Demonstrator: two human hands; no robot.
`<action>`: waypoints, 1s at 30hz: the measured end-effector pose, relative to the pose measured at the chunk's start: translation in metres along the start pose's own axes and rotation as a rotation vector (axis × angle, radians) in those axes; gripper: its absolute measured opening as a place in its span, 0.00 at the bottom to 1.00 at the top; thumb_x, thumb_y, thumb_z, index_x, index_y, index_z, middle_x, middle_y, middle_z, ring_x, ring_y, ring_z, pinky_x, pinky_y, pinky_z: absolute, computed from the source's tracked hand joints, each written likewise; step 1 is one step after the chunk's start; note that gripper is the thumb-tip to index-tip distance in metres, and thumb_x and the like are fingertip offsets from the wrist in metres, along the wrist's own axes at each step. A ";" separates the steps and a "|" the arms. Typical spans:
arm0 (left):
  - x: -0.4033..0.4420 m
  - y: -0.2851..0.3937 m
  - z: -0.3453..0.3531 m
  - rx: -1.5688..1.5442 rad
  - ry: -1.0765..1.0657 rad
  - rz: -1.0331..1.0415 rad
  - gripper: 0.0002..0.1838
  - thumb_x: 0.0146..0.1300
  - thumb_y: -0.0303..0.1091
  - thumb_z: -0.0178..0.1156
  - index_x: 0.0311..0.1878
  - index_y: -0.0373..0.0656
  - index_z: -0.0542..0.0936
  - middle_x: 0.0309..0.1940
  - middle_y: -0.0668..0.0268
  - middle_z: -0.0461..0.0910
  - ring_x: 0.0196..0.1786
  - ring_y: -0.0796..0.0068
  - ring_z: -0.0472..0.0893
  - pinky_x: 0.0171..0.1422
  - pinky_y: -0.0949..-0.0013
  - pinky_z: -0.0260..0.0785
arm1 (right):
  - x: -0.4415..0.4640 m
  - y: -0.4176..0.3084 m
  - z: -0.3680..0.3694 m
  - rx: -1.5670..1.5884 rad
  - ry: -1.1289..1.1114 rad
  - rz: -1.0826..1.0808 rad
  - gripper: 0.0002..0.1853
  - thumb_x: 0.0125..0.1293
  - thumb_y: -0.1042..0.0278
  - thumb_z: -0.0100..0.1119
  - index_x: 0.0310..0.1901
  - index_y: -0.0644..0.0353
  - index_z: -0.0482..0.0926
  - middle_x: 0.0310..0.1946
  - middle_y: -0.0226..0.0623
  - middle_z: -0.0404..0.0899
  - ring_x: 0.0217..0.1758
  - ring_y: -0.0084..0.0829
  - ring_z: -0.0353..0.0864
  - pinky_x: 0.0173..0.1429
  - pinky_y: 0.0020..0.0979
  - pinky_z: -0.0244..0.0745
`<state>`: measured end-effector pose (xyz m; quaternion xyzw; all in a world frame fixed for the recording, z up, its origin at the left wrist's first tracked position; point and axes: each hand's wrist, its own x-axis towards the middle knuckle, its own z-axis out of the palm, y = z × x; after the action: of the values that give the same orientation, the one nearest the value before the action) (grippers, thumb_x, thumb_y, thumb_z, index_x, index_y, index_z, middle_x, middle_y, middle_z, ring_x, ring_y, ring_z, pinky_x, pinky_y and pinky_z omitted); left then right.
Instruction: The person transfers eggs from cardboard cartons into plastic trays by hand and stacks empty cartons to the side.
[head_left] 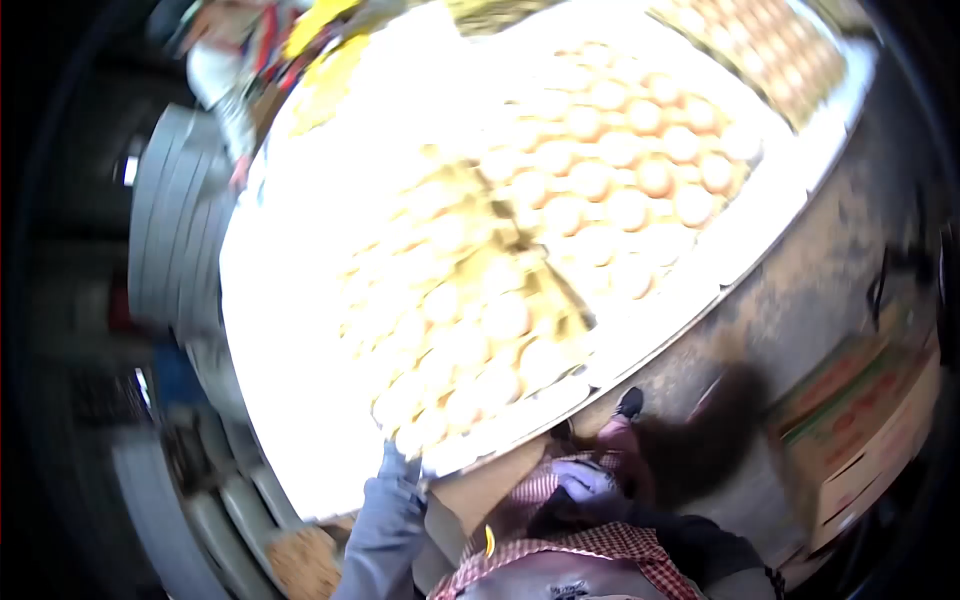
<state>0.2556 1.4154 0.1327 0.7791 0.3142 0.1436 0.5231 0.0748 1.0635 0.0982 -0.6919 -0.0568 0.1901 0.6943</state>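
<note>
My left hand [402, 464], below a blue-grey sleeve, is at the near corner of an egg tray [555, 285] on a white table [690, 325]. Glare and blur hide its fingers, so I cannot tell whether it grips the tray. Brown eggs [506, 316] fill part of this tray, and bare yellowish cardboard shows along one side. Right beside it lies a second group of eggs [627, 209] in rows. My right hand cannot be made out; only a dark sleeve [715, 550] shows on that side.
Another full egg tray [765, 50] lies at the far right. A person's arm [232, 120] reaches the table's far left side, near yellow material [325, 80]. Grey stacked pieces [175, 220] stand at left. Cardboard boxes [860, 430] sit on the floor at right.
</note>
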 end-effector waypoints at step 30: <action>-0.150 0.192 -0.015 0.539 -0.449 0.695 0.19 0.67 0.40 0.61 0.57 0.40 0.74 0.54 0.55 0.72 0.52 0.53 0.76 0.59 0.57 0.72 | 0.207 -0.284 -0.034 -1.619 -0.259 -0.785 0.17 0.57 0.55 0.67 0.48 0.46 0.79 0.45 0.34 0.76 0.49 0.34 0.78 0.45 0.37 0.77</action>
<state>0.1982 1.2814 0.3291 0.9571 -0.0586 0.0516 0.2790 0.3295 1.1107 0.3381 -0.8723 -0.4820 -0.0819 -0.0011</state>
